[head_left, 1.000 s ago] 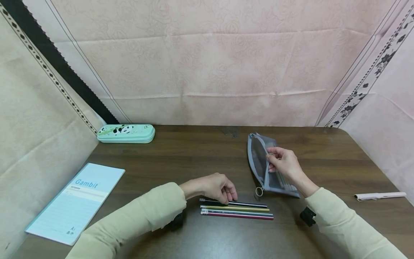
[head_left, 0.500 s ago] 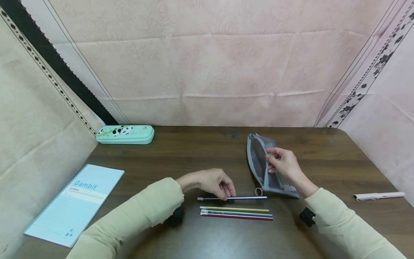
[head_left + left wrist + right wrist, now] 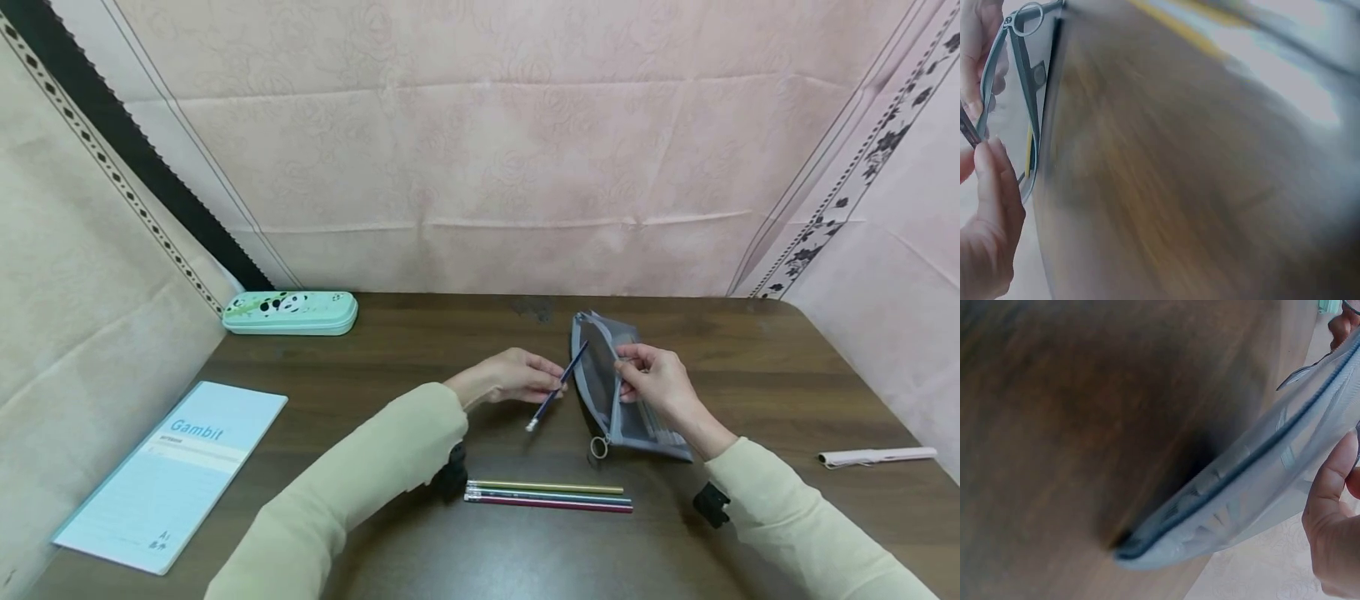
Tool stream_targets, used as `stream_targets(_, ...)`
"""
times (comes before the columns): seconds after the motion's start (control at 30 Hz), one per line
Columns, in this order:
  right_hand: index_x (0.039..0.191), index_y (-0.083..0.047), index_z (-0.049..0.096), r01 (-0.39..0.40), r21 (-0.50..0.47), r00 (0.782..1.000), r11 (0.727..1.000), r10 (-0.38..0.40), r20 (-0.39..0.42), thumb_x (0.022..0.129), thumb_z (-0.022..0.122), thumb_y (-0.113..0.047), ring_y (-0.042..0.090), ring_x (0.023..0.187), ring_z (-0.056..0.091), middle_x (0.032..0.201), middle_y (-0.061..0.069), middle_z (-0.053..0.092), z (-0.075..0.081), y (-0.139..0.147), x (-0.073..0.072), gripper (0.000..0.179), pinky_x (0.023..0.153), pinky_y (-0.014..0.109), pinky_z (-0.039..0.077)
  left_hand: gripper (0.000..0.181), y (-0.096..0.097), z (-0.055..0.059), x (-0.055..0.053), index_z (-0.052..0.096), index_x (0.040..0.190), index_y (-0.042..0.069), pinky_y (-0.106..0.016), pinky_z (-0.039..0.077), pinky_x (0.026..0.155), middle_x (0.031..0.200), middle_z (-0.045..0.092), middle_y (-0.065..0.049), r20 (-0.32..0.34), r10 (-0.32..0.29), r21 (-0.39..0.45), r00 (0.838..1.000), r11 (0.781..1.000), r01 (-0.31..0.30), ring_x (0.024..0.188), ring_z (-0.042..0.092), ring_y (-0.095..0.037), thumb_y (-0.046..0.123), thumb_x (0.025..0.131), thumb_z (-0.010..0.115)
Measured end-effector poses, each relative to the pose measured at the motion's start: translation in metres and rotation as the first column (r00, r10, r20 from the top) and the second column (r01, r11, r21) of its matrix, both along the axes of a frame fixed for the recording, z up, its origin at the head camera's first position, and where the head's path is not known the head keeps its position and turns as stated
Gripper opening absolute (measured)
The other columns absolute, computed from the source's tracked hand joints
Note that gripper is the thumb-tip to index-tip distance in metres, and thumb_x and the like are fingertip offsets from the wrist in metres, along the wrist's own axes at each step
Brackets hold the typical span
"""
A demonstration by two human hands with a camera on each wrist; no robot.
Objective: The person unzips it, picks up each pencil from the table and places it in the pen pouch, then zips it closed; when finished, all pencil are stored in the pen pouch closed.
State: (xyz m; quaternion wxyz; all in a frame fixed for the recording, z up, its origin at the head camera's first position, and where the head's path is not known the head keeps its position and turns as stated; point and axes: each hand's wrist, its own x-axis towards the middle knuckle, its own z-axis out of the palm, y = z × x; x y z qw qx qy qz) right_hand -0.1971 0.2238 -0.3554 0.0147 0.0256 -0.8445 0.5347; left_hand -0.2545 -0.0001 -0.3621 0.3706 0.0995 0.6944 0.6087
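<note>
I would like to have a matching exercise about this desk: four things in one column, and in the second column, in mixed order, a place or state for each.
1. dark blue pencil
2. grey pouch
3. light blue notebook
4. white pen

A. near the right edge of the table
B. unzipped, pinched by the right hand
C. held by the left hand
D. flat on the left side

Pairs: 1-C, 2-B, 3-D, 4-A

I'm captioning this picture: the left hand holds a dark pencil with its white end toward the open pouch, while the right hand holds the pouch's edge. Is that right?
Not quite: the white end of the dark pencil points away from the pouch; its other end faces it, as the head view shows. The left hand and right hand hold things as you say.
</note>
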Motion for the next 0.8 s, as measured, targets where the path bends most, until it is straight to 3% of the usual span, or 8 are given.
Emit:
stream_targets(0.13,0.126,0.015,0.048,0.005,0.003,1.000,1.000,-0.005,0.001,0.094,0.052,-0.001,0.005,0.054,0.057,0.078,0.009,0.056,-0.001,-0.001,0.000,0.036,0.054,0.023,0.056,0.031,0.023,-0.004,-0.002,0.057,0.122,-0.004,-0.026,0.055,0.082,0.113,0.065,-0.020,0.080,0.100,0.054,0.992,0.993,-0.105,0.100,0.066,-0.024,-0.001,0.091,0.058)
stream_targets(0.23,0.126,0.015,0.047,0.001,0.000,1.000,1.000,-0.001,0.004,0.094,0.052,-0.001,0.005,0.054,0.057,0.078,0.008,0.057,-0.001,-0.001,0.000,0.036,0.054,0.023,0.056,0.034,0.038,-0.005,0.000,0.055,0.125,-0.005,-0.028,0.054,0.087,0.115,0.064,-0.020,0.100,0.150,0.070,0.984,0.985,-0.158,0.106,0.064,-0.028,-0.001,0.091,0.058)
stream_targets(0.53,0.125,0.015,0.048,-0.008,0.009,1.000,1.000,0.008,0.009,0.094,0.051,-0.001,0.004,0.054,0.057,0.078,0.009,0.057,-0.001,-0.001,-0.001,0.035,0.054,0.023,0.056,0.040,0.069,-0.009,0.004,0.053,0.127,-0.006,-0.027,0.056,0.081,0.110,0.065,-0.021,0.047,0.288,0.075,0.956,0.954,-0.291,0.102,0.065,-0.028,-0.002,0.088,0.062)
stream_targets(0.8,0.127,0.015,0.046,-0.019,-0.010,1.000,1.000,0.019,0.017,0.094,0.050,0.000,0.004,0.053,0.058,0.080,0.012,0.059,-0.002,-0.001,-0.002,0.036,0.055,0.023,0.056,0.038,0.084,-0.014,0.007,0.055,0.124,-0.006,-0.027,0.057,0.075,0.102,0.066,-0.015,0.010,0.340,0.067,0.940,0.938,-0.340,0.094,0.067,-0.027,-0.002,0.087,0.063)
